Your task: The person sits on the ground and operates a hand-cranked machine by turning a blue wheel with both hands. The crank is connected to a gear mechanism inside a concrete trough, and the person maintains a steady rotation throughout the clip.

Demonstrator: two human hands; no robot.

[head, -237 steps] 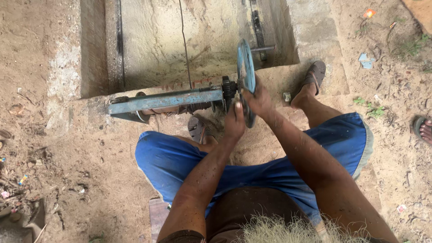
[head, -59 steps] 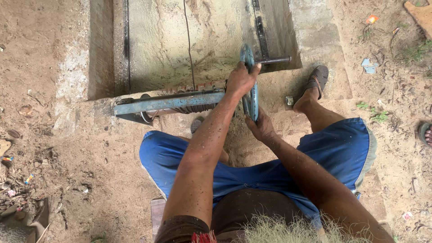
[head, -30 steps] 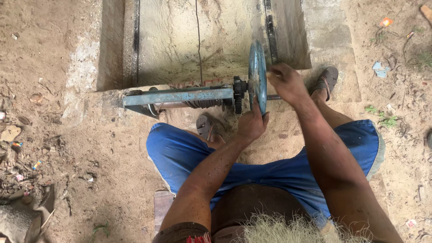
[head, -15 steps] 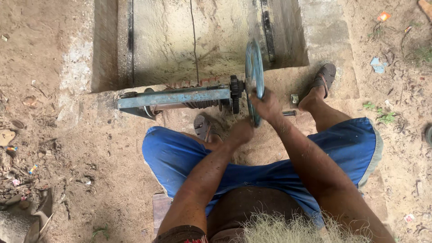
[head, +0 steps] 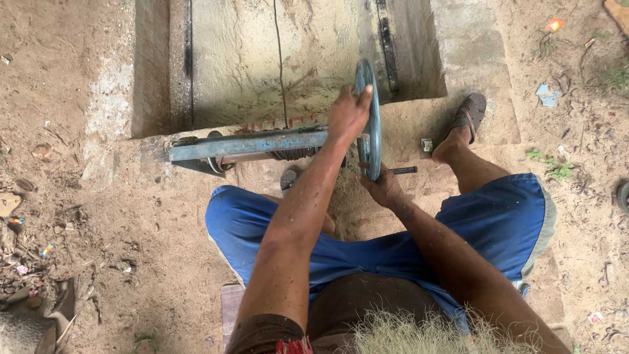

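Note:
A blue metal handwheel (head: 372, 98) stands edge-on at the end of a blue steel beam (head: 249, 145) with a threaded screw under it. My left hand (head: 348, 114) grips the wheel's upper rim. My right hand (head: 382, 187) holds the wheel's lower rim, beside a short dark handle bar (head: 405, 170). I sit with blue shorts (head: 498, 216) and legs spread on either side of the wheel.
Behind the beam drops a concrete channel (head: 282, 59) with a thin cable and dark rails on its walls. My sandalled foot (head: 466, 117) rests on the concrete edge (head: 472, 39) at the right. Sandy ground with litter and stones (head: 33, 262) lies to the left.
My hands have shifted round the wheel: the left rose from the lower rim to the top, and the right dropped from the upper side to the bottom. The handle bar swung lower.

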